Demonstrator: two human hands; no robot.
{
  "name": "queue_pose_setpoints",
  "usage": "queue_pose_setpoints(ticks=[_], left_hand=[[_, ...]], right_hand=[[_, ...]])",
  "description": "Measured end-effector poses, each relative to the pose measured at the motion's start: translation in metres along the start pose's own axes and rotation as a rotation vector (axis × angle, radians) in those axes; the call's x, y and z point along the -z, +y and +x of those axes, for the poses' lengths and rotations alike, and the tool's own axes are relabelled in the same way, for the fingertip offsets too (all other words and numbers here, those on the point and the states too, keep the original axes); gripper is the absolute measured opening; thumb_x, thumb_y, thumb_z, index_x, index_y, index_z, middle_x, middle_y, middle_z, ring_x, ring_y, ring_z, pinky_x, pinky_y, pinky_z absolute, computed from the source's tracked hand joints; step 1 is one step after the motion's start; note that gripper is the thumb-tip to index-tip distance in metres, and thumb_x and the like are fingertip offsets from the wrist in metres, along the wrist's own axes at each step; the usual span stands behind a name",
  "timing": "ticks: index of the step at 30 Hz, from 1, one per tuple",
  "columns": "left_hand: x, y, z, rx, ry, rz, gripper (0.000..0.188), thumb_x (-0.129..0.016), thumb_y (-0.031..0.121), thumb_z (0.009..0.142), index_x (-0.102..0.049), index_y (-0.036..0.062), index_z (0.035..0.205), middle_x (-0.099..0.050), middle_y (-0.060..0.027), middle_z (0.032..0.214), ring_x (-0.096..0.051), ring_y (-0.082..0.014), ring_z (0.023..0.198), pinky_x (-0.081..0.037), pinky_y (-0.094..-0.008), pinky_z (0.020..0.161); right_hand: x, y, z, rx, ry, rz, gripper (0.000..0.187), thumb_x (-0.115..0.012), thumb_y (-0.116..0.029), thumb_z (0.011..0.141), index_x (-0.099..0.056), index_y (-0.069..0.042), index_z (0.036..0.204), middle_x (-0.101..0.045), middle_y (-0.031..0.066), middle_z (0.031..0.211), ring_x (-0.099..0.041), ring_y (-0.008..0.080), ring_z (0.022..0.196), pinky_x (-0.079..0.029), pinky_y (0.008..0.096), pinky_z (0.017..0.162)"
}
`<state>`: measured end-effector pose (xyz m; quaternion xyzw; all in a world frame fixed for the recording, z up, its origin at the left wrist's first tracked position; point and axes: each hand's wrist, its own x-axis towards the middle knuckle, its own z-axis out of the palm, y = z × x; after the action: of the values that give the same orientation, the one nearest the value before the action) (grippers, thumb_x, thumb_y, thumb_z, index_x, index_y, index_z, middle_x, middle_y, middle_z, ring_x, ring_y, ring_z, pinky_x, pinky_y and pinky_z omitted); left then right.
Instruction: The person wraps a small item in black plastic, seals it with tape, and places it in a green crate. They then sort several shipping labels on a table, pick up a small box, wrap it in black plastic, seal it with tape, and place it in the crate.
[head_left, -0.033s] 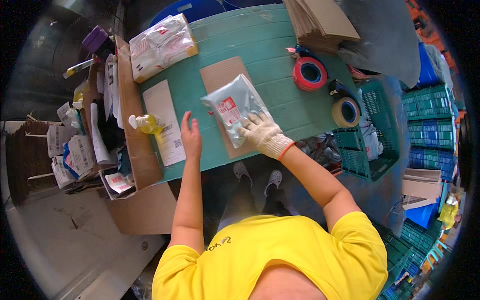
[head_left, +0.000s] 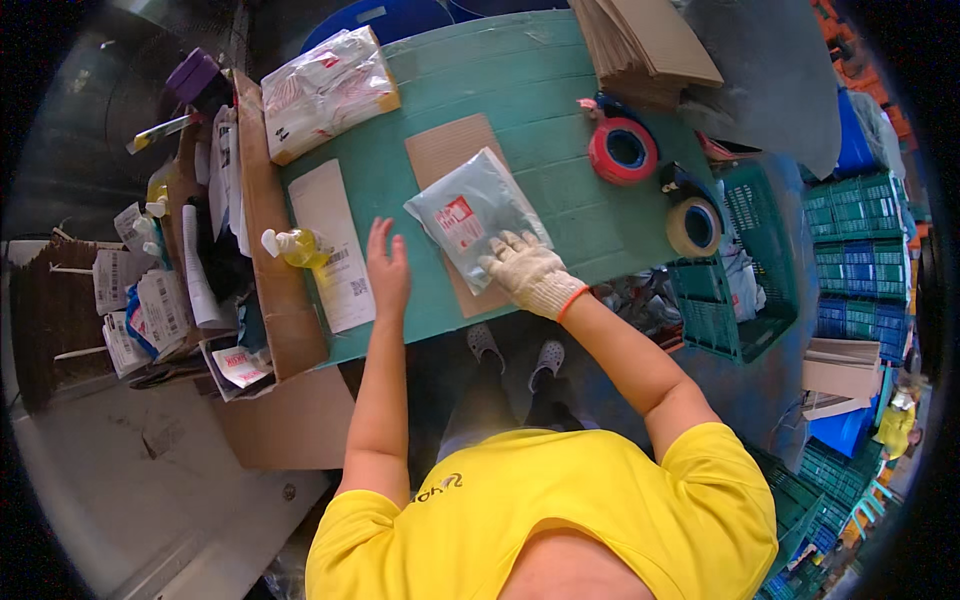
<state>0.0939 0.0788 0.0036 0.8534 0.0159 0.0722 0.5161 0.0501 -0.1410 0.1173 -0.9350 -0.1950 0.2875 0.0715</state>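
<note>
A grey plastic mailer bag (head_left: pixel 465 215) with a red printed patch lies aslant on a brown cardboard sheet (head_left: pixel 452 140), on the green tabletop. My right hand (head_left: pixel 525 272), in a whitish knitted glove with an orange cuff edge, rests flat on the bag's near right part with its fingers spread. Just left of the bag, my bare left hand (head_left: pixel 388 268) is held open, its fingers up and apart, with nothing in it. Beside it lies a long white paper sheet (head_left: pixel 332 225) with printed codes. A pump bottle of yellow liquid (head_left: pixel 300 248) is by that sheet.
Stacked plastic packs (head_left: pixel 330 90) lie at the far left, cardboard sheets (head_left: pixel 655 50) at the far right. Red tape (head_left: pixel 605 160) and tan tape (head_left: pixel 682 225) on dispensers sit along the right edge. A green crate (head_left: pixel 770 310) stands right; a cardboard box (head_left: pixel 270 220) borders the left.
My left hand's fingers have shifted slightly to the right. The mailer bag's left end lies a little smoother. My right hand stays on the bag.
</note>
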Motion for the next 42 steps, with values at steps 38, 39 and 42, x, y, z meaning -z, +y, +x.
queue_pose_setpoints(ticks=[38, 39, 42], left_hand=[[-0.023, 0.085, 0.048, 0.407, -0.341, -0.629, 0.034, -0.072, 0.013, 0.078, -0.060, 0.0057, 0.109, -0.062, -0.0093, 0.111, -0.059, -0.0243, 0.103, -0.048, -0.0396, 0.085], [-0.018, 0.083, 0.048, 0.200, -0.386, -0.538, 0.033, -0.071, 0.013, 0.077, -0.061, 0.0072, 0.108, -0.062, -0.0087, 0.112, -0.058, -0.0245, 0.105, -0.047, -0.0404, 0.087], [-0.010, 0.064, 0.037, -0.342, -0.468, -0.105, 0.032, -0.069, 0.012, 0.074, -0.064, 0.0115, 0.106, -0.062, -0.0067, 0.116, -0.055, -0.0247, 0.112, -0.043, -0.0428, 0.091]], right_hand=[[0.056, 0.117, 0.071, 0.203, -0.091, 1.656, 0.042, -0.068, -0.023, 0.084, -0.056, 0.003, 0.115, -0.063, 0.0114, 0.109, -0.055, 0.0220, 0.111, -0.045, 0.0376, 0.095], [0.053, 0.124, 0.070, 0.302, 0.000, 1.517, 0.040, -0.067, -0.022, 0.083, -0.057, 0.000, 0.116, -0.063, 0.0112, 0.111, -0.053, 0.0232, 0.115, -0.039, 0.0388, 0.100], [0.031, 0.141, 0.066, 0.674, 0.244, 0.968, 0.039, -0.065, -0.019, 0.082, -0.058, -0.008, 0.119, -0.061, 0.0097, 0.117, -0.044, 0.0260, 0.126, -0.024, 0.0411, 0.110]])
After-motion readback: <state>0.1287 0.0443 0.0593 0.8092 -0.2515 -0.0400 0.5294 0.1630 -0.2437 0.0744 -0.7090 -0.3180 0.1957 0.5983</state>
